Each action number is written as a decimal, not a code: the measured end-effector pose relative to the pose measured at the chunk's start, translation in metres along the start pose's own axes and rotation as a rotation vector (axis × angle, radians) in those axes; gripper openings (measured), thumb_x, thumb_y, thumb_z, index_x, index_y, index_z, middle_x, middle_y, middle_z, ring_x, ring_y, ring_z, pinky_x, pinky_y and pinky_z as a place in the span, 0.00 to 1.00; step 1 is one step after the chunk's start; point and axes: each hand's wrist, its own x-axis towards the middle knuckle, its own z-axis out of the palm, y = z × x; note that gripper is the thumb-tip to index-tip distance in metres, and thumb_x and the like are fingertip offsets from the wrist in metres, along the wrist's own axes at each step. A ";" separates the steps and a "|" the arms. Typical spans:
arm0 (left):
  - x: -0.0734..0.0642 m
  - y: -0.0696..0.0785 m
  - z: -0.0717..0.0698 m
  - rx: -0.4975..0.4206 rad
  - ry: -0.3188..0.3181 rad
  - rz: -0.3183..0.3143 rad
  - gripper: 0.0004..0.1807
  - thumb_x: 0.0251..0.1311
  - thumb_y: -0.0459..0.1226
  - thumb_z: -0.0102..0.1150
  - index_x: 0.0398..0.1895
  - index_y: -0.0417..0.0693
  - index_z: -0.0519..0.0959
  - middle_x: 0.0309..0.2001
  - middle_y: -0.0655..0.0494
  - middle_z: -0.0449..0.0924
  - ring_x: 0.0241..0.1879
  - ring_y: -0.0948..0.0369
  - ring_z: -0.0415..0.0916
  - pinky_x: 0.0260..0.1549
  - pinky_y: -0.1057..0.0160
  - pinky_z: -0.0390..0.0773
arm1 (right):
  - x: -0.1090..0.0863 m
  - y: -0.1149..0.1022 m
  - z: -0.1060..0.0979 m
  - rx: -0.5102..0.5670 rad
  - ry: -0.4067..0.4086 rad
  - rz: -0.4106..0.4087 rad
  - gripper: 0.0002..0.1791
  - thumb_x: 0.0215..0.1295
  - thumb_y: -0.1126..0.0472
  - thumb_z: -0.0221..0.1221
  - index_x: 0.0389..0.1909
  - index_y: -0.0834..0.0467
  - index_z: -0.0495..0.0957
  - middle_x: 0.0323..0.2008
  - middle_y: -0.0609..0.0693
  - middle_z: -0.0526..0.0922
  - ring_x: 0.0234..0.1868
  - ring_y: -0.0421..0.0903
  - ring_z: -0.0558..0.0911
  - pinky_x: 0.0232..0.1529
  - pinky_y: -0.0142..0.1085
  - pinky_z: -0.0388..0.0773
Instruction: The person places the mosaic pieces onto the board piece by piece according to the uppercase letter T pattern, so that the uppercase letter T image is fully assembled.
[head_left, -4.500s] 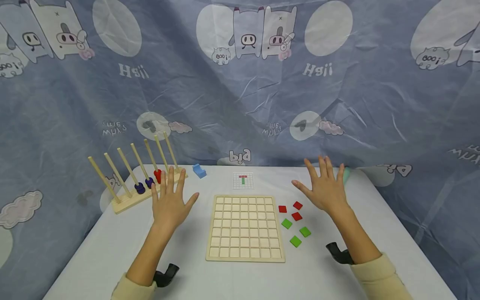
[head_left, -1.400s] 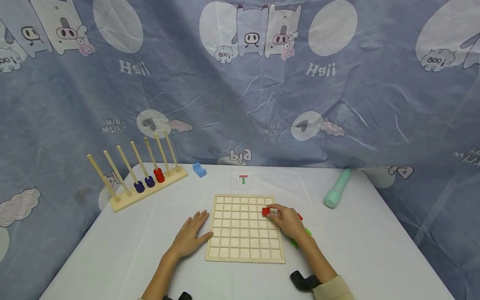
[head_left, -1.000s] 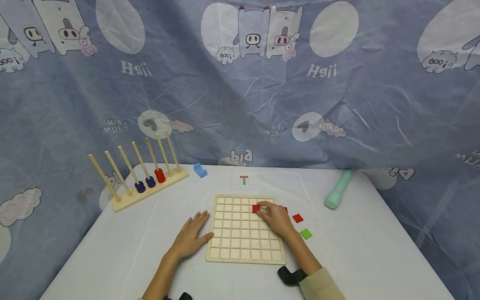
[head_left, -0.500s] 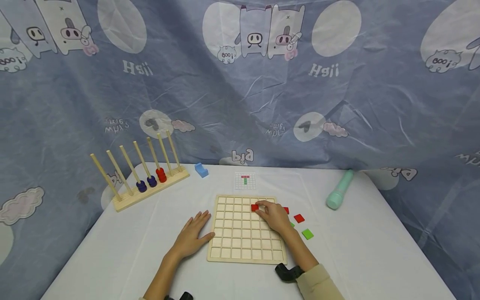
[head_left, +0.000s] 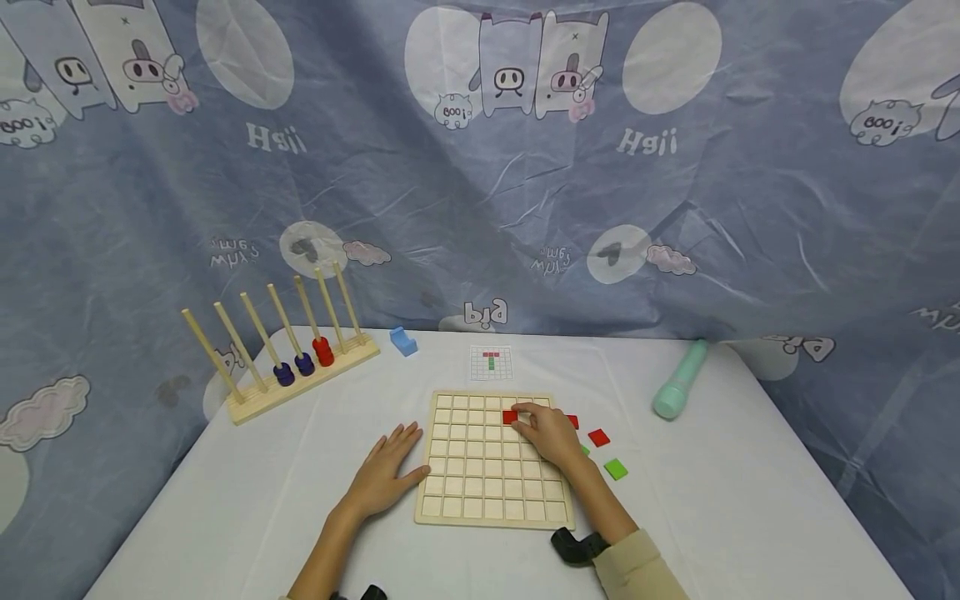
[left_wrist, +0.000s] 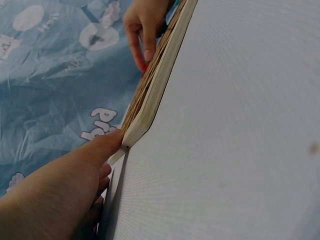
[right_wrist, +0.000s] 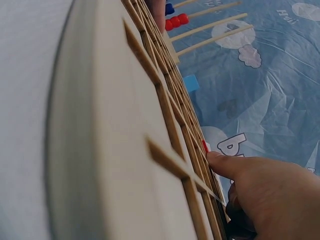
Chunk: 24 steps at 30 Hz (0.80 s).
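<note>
My right hand pinches a red square tile between thumb and fingers. The tile sits over the second row from the back of the wooden grid board, right of its middle. In the right wrist view only a red sliver shows beyond the thumb. My left hand lies with straight fingers on the table, thumb touching the board's left edge, as the left wrist view also shows. Right of the board lie a red tile, another partly covered red tile and a green tile. My right hand and forearm hide other green tiles.
Behind the board lies a small pattern card with a red and green T. At the back left stands a peg rack with blue and red beads, beside a blue block. A mint-green flashlight-shaped object lies back right.
Both hands were spread in the air. The left came down beside the board; the right took a red tile and carried it left over the grid. Over the last half second both stay nearly still.
</note>
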 end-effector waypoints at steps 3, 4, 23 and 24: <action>0.000 0.000 0.000 -0.003 -0.004 0.000 0.38 0.59 0.56 0.54 0.67 0.44 0.62 0.68 0.52 0.57 0.69 0.52 0.47 0.66 0.48 0.44 | 0.000 0.001 0.001 0.002 0.001 -0.006 0.18 0.57 0.52 0.63 0.48 0.54 0.80 0.07 0.41 0.59 0.10 0.37 0.55 0.10 0.29 0.49; 0.000 0.001 -0.001 -0.004 -0.003 0.001 0.38 0.59 0.56 0.53 0.67 0.44 0.62 0.68 0.51 0.57 0.69 0.52 0.47 0.66 0.48 0.44 | 0.000 0.001 0.001 0.004 0.000 -0.003 0.18 0.58 0.52 0.63 0.48 0.54 0.80 0.07 0.41 0.60 0.10 0.37 0.55 0.10 0.29 0.49; 0.003 0.001 0.004 -0.090 0.032 -0.016 0.40 0.51 0.58 0.61 0.65 0.49 0.66 0.64 0.55 0.65 0.65 0.58 0.58 0.66 0.54 0.52 | -0.010 0.010 -0.011 0.060 0.017 0.016 0.18 0.56 0.52 0.64 0.48 0.52 0.80 0.09 0.42 0.59 0.12 0.37 0.54 0.12 0.30 0.52; 0.003 0.000 0.004 -0.085 0.027 -0.017 0.41 0.50 0.59 0.61 0.65 0.50 0.66 0.64 0.55 0.65 0.65 0.58 0.58 0.66 0.55 0.52 | -0.011 0.011 -0.014 0.058 0.020 0.019 0.18 0.56 0.52 0.64 0.48 0.53 0.80 0.09 0.42 0.59 0.12 0.37 0.54 0.12 0.30 0.52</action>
